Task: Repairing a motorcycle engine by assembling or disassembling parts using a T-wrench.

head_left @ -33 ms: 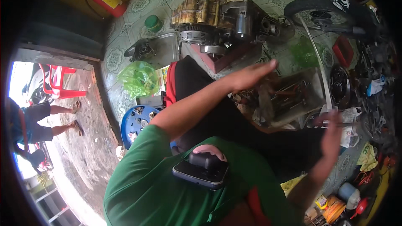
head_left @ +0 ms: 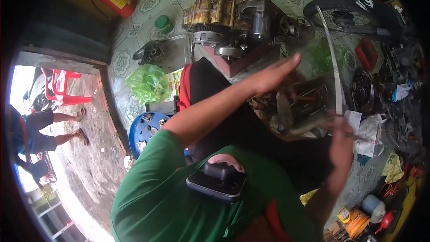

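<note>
My left hand [head_left: 280, 75] reaches over the near side of a grey tray [head_left: 341, 80] of tools and parts. A digit stretches out toward the upper right; the lower fingers are blurred, and I see nothing held. My right hand [head_left: 341, 136] is at the tray's near right corner, its fingers bent and smeared by motion. From it a long, narrow pale strip [head_left: 333, 56] rises, its far end over a motorcycle wheel [head_left: 338, 6]. A thin dark piece near these fingers is too blurred to name. Beyond my left hand, a partly dismantled engine [head_left: 237, 22] rests on a reddish stand.
A blue round tray [head_left: 141, 136] of small parts sits by my left side, near a green plastic bag [head_left: 150, 84]. A red fire extinguisher [head_left: 114, 0] stands against the yellow wall. At right are a red bin [head_left: 366, 54] and crowded parts. A person [head_left: 38, 130] stands outside the doorway.
My right hand and the pale strip have shifted left, the strip's far end slightly up. My left hand has moved slightly right and up.
</note>
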`<state>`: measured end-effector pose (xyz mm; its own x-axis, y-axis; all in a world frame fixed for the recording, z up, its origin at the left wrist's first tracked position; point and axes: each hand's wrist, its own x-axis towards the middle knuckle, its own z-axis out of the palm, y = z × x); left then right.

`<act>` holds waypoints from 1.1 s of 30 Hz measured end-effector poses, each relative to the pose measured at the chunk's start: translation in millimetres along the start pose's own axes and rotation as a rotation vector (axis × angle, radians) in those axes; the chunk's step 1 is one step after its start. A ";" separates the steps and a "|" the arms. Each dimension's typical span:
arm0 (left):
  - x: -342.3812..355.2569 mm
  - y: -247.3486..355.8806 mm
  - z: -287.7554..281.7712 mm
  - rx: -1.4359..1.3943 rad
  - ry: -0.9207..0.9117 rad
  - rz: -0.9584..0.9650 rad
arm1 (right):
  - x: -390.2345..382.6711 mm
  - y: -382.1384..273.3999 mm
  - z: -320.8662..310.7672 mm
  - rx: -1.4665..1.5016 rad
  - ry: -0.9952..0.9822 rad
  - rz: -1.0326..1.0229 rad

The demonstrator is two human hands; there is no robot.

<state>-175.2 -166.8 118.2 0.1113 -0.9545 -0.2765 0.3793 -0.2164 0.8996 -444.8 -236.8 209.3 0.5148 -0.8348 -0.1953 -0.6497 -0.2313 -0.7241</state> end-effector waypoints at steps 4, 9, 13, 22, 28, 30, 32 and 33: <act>20.2 29.0 24.0 -0.049 0.255 0.363 | -29.5 -25.5 93.0 -0.222 -0.147 -0.132; 16.0 3.2 9.3 -0.163 0.356 0.481 | -55.1 -30.5 134.3 -0.068 -0.131 -0.321; -0.4 -16.0 -4.3 -0.237 0.389 0.452 | -63.0 -23.7 150.5 -0.133 -0.114 -0.523; 0.9 -19.4 -35.1 -0.110 0.362 0.432 | -67.0 -23.0 166.5 -0.040 -0.208 -0.289; 0.9 -18.4 -53.4 -0.085 0.157 0.394 | -60.4 -13.5 181.3 0.084 -0.120 -0.341; 1.5 -18.7 -54.1 -0.042 0.176 0.386 | -60.5 -9.7 184.5 0.048 -0.088 -0.327; 1.2 -18.5 -54.9 -0.003 0.198 0.375 | -63.6 -6.9 188.3 0.114 -0.029 -0.187; 0.1 -17.7 -56.7 -0.024 0.185 0.321 | -65.8 -5.1 188.9 0.126 -0.015 -0.219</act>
<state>-129.8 -151.4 83.1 0.3915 -0.9193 -0.0398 0.3189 0.0950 0.9430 -369.6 -86.3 100.9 0.6447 -0.7637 -0.0334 -0.4474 -0.3415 -0.8266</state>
